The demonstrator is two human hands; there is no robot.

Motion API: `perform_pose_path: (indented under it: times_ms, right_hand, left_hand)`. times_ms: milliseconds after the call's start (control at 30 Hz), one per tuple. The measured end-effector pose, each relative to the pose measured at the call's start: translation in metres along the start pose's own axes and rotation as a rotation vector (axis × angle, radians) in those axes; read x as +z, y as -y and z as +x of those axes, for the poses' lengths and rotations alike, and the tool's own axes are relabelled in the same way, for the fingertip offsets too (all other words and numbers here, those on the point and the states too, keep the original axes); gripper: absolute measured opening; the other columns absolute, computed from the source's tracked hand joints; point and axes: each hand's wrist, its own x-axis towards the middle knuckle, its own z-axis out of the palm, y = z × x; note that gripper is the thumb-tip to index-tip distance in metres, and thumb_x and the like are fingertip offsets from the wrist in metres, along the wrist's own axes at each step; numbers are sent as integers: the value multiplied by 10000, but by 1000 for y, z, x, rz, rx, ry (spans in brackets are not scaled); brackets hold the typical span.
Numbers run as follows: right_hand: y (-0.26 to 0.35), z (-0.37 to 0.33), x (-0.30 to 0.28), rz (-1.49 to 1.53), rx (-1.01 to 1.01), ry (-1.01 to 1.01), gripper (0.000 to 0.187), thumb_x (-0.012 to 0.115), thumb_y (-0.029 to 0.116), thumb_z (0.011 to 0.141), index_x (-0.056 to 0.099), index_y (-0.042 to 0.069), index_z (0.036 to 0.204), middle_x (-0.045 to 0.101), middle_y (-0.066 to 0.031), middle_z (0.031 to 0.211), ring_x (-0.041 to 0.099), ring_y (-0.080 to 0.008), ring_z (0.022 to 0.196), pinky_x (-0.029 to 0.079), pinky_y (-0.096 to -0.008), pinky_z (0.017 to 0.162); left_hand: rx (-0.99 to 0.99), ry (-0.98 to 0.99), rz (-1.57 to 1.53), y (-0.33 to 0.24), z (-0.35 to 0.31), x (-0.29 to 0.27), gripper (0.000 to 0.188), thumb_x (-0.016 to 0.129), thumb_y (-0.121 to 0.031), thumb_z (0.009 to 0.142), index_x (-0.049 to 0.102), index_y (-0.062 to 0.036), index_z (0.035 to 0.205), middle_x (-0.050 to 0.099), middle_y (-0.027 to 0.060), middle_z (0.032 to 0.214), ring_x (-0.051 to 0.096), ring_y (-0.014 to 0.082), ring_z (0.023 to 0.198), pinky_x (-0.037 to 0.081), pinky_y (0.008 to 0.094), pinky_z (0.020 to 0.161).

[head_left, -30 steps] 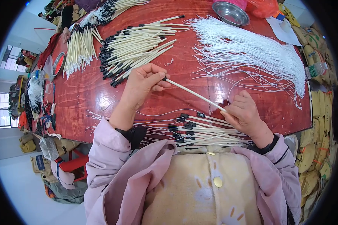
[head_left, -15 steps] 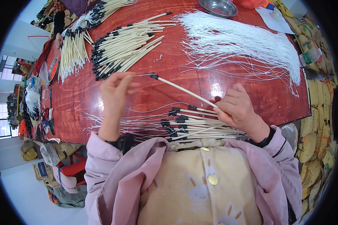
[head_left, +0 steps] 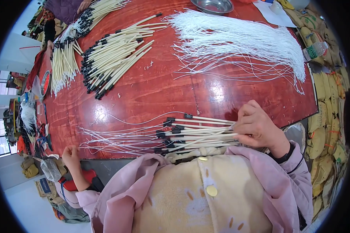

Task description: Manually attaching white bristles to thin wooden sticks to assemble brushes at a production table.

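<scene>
My right hand (head_left: 256, 127) pinches the right ends of a flat bunch of cream sticks with black caps (head_left: 198, 134) lying along the near edge of the red table (head_left: 163, 89). Thin white strings (head_left: 116, 139) trail out of the caps toward the left. My left hand (head_left: 71, 155) is closed at the table's near-left edge, just past the ends of those strings, and seems to pinch one of them.
A large pile of capped sticks (head_left: 116, 58) and a second pile (head_left: 63, 64) lie at the far left. A thick bundle of white strings (head_left: 245, 39) covers the far right. A metal bowl (head_left: 214, 5), a plastic bottle (head_left: 315, 49) and stacked sacks (head_left: 326, 128) are nearby.
My left hand has swept from the stick's black tip leftward and down to the table edge, drawing string out. My right hand has laid the raised stick down onto the bunch.
</scene>
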Motion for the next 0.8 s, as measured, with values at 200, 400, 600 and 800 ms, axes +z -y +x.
perform_pose_path:
  times_ms: [200,400,600,800]
  right_hand:
    - [-13,-7,-2,-152,85,-62,427,793,306,840,726,62,1184,671,-101,1327,555,-341,1118,424,-460,998]
    - [-46,8,14,-337,256,-203,486,755,218,870,657,30,1308,585,-112,1452,529,-349,1179,419,-466,1047]
    - [-47,27,29,-390,353,-219,483,734,180,874,641,-11,1308,516,-114,1528,514,-342,1237,417,-456,1070]
    - [-53,16,38,-396,353,-166,491,727,202,883,638,-12,1316,515,-119,1527,513,-349,1240,410,-457,1076]
  left_hand:
    - [670,-343,502,-77,-20,7,254,762,-143,900,716,8,1100,672,138,871,629,181,783,528,377,724]
    - [611,286,-299,-302,-29,119,184,739,-94,921,754,-40,1097,741,77,1031,688,185,867,541,313,779]
    - [1242,630,-148,-421,-83,236,242,689,-138,917,663,-50,1140,648,143,1071,686,374,926,566,466,769]
    - [1278,556,-91,-445,-91,276,144,609,-54,893,604,-3,1028,605,187,1067,712,377,853,586,487,684]
